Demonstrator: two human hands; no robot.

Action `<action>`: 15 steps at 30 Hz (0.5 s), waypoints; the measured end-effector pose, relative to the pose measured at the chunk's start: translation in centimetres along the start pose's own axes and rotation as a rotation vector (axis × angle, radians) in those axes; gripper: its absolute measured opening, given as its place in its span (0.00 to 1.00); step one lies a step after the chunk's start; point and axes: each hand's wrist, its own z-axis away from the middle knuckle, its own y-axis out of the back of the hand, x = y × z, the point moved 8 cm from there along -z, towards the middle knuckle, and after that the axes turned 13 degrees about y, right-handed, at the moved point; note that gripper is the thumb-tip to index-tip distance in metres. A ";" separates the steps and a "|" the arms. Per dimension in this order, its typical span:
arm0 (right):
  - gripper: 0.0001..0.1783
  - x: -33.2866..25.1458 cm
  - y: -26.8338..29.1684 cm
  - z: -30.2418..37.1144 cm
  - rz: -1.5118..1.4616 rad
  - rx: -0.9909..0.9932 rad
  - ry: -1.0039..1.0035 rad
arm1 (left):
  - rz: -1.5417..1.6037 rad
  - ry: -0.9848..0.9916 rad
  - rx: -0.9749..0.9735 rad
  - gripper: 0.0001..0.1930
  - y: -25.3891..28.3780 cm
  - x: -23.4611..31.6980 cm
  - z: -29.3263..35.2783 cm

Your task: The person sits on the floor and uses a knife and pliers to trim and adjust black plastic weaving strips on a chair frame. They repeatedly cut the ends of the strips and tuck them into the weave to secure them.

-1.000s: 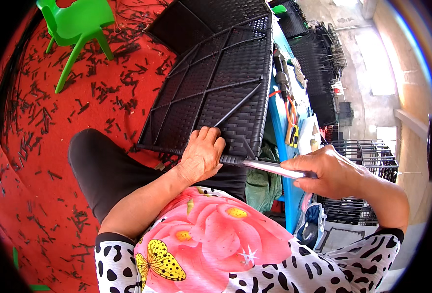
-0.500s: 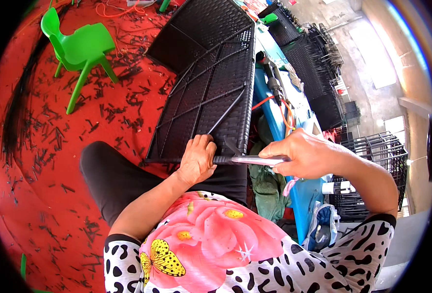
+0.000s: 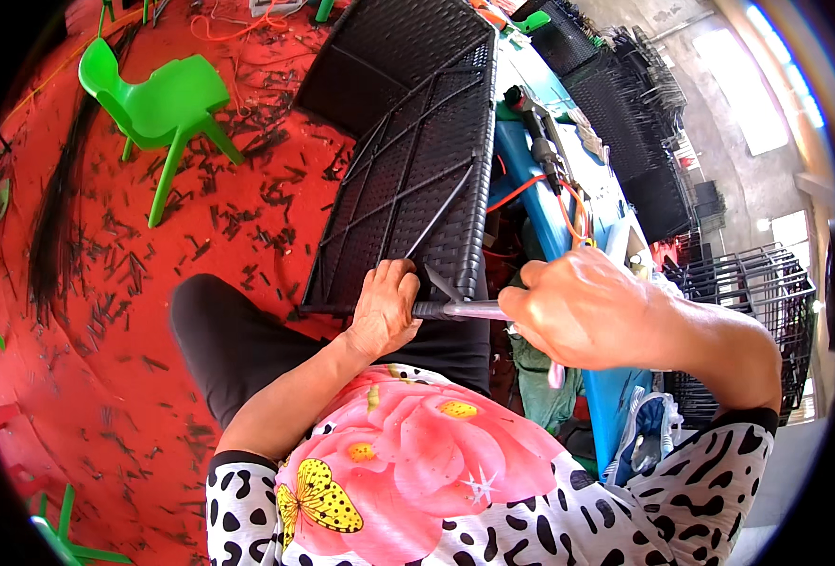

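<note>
A black woven wicker furniture piece [image 3: 436, 203] with thin metal bars across its inner side leans over my lap. My left hand [image 3: 386, 304] is closed round its near edge bar, beside a slanting metal rod. My right hand [image 3: 587, 307] is wrapped round a slim silver hand tool [image 3: 479, 309]; its exact kind is partly hidden by my fingers. The tool's tip meets the wrapped end of the bar, just right of my left hand. A loose black strip [image 3: 443, 283] sticks up there. Something small and pink [image 3: 556, 375] hangs below my right hand.
A green plastic chair [image 3: 167, 99] stands on the red floor covering [image 3: 134, 396], which is littered with black strip offcuts. To the right, a blue bench [image 3: 554, 217] bears a dark power tool [image 3: 542, 141] with an orange cord. Black wire frames [image 3: 748, 292] and woven panels stand beyond.
My right hand has turned knuckles-up and come slightly nearer the bar with the tool, covering more of its handle. My left hand keeps its grip. The view has shifted a little.
</note>
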 end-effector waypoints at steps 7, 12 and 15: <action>0.09 0.3 -0.4 1.2 0.131 0.004 0.014 | -0.006 -0.008 0.034 0.25 -0.5 -0.2 -0.2; 0.08 1.0 -1.0 2.3 0.096 -0.083 -0.036 | -0.032 0.005 -0.027 0.25 -1.6 0.6 -0.3; 0.09 0.8 0.0 2.3 0.112 0.004 0.016 | -0.030 0.010 -0.022 0.25 -1.6 0.5 -0.5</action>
